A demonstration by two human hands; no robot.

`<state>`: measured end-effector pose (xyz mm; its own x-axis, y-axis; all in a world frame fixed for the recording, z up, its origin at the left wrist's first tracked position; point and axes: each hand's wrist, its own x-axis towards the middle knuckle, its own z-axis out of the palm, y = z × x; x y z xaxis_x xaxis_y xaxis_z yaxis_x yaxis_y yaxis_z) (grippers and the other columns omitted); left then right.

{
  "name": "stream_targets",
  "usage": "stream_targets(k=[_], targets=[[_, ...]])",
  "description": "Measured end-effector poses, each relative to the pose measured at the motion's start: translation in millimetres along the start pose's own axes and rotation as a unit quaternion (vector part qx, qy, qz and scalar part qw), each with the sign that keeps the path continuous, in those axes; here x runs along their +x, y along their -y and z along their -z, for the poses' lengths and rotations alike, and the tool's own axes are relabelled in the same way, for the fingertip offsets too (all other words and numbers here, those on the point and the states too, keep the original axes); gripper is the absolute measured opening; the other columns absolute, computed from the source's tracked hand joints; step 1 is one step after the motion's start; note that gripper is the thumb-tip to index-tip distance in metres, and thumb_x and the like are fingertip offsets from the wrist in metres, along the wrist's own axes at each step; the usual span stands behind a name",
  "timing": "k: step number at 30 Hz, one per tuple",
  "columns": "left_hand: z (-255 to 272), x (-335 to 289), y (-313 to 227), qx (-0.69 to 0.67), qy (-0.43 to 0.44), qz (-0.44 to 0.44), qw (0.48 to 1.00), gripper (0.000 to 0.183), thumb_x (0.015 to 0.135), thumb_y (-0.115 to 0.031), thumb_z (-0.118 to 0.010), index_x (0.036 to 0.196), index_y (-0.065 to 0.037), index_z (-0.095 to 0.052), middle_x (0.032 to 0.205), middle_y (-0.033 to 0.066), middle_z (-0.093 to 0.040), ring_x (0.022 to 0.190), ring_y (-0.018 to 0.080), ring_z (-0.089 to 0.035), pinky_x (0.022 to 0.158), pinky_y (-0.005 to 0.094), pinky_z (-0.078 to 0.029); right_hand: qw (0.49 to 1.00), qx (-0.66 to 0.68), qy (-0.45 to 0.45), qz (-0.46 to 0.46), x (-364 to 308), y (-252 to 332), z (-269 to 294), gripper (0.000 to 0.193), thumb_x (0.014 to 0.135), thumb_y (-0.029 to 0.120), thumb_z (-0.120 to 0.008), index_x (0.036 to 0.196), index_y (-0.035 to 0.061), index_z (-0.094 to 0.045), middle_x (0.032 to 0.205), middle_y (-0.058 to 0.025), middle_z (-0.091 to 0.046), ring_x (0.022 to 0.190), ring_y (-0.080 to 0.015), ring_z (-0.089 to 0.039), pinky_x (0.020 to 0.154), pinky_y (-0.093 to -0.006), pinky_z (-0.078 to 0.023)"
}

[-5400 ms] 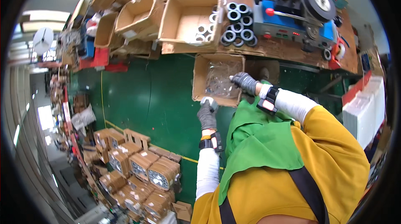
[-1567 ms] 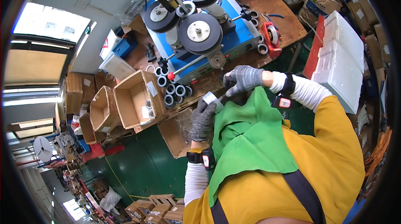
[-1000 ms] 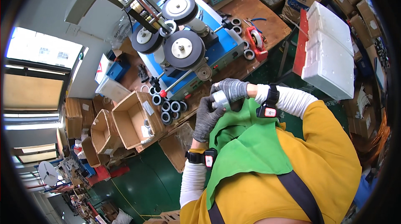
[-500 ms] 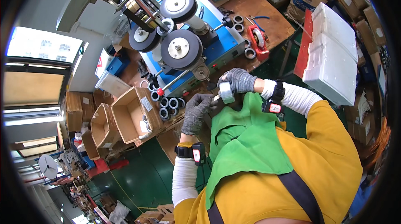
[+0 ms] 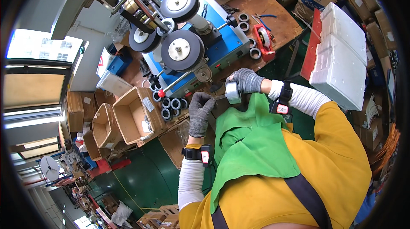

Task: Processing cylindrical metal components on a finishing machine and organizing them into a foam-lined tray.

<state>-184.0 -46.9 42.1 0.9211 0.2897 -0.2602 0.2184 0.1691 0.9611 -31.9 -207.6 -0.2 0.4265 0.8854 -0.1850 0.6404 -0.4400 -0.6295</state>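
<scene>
My right hand (image 5: pixel 247 81), in a grey knitted glove, is closed around a silvery-white roll of tape (image 5: pixel 233 93) in front of the green apron. A short pale strip (image 5: pixel 220 97) runs leftward off the roll toward my left hand (image 5: pixel 200 111). That hand, in a darker grey glove, has its fingertips pinched together at the strip's end; exactly what lies between them is hidden. Both hands are just off the bench's front edge, below a blue winding machine (image 5: pixel 230 49) with large black wheels (image 5: pixel 183 51).
Several dark-rimmed rings (image 5: pixel 171 107) lie at the bench edge beside an open cardboard box (image 5: pixel 132 116). A red tape dispenser (image 5: pixel 265 43) and blue-handled pliers (image 5: pixel 268 16) are on the bench's right part. White foam boxes (image 5: pixel 339 54) stand farther right.
My left hand has moved slightly left, away from the roll, and the gap crossed by the strip has widened. My right hand still holds the roll, nearly in place.
</scene>
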Motion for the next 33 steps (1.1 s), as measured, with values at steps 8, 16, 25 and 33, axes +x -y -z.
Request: stream_targets(k=[8, 16, 25, 33], targets=[[-26.8, 6.4, 0.4, 0.079, 0.044, -0.063, 0.994, 0.021, 0.074, 0.003, -0.057, 0.09, -0.007, -0.049, 0.08, -0.0001, -0.053, 0.074, 0.0083, -0.051, 0.069, 0.0225, -0.043, 0.995, -0.065, 0.015, -0.077, 3.5, 14.7, -1.4, 0.026, 0.064, 0.022, -0.058, 0.086, 0.0099, -0.064, 0.076, -0.0132, -0.063, 0.074, -0.0305, -0.061, 0.067, -0.0395, -0.049], [-21.7, 20.1, -18.3, 0.082, 0.055, -0.086, 0.991, 0.021, 0.074, 0.005, -0.055, 0.091, -0.006, -0.051, 0.082, -0.0001, -0.054, 0.077, 0.0079, -0.051, 0.071, 0.0224, -0.043, 0.998, -0.053, 0.002, -0.031, 4.2, 12.0, 1.7, 0.022, 0.065, 0.022, -0.059, 0.081, 0.0075, -0.063, 0.073, -0.0149, -0.062, 0.07, -0.0306, -0.061, 0.064, -0.0387, -0.048], [7.1, 21.2, -4.1, 0.027, -0.012, -0.096, 0.995, 0.023, 0.074, 0.001, -0.058, 0.093, -0.009, -0.049, 0.083, 0.0005, -0.052, 0.076, 0.0095, -0.05, 0.069, 0.022, -0.043, 0.929, 0.345, -0.031, 0.129, -7.9, 13.9, 12.9, 0.026, 0.07, 0.01, -0.063, 0.096, 0.0051, -0.062, 0.086, -0.0066, -0.064, 0.081, -0.0166, -0.06, 0.076, -0.0307, -0.047], [8.8, 11.8, -8.6, -0.063, -0.021, -0.044, 0.997, 0.026, 0.074, 0.001, -0.058, 0.095, -0.01, -0.049, 0.084, 0.0003, -0.052, 0.076, 0.0093, -0.05, 0.066, 0.0216, -0.043, 0.925, 0.339, -0.057, 0.159, -9.2, 15.4, 12.1, 0.027, 0.069, 0.011, -0.061, 0.095, 0.0054, -0.062, 0.089, -0.011, -0.064, 0.082, -0.022, -0.062, 0.075, -0.0315, -0.047]])
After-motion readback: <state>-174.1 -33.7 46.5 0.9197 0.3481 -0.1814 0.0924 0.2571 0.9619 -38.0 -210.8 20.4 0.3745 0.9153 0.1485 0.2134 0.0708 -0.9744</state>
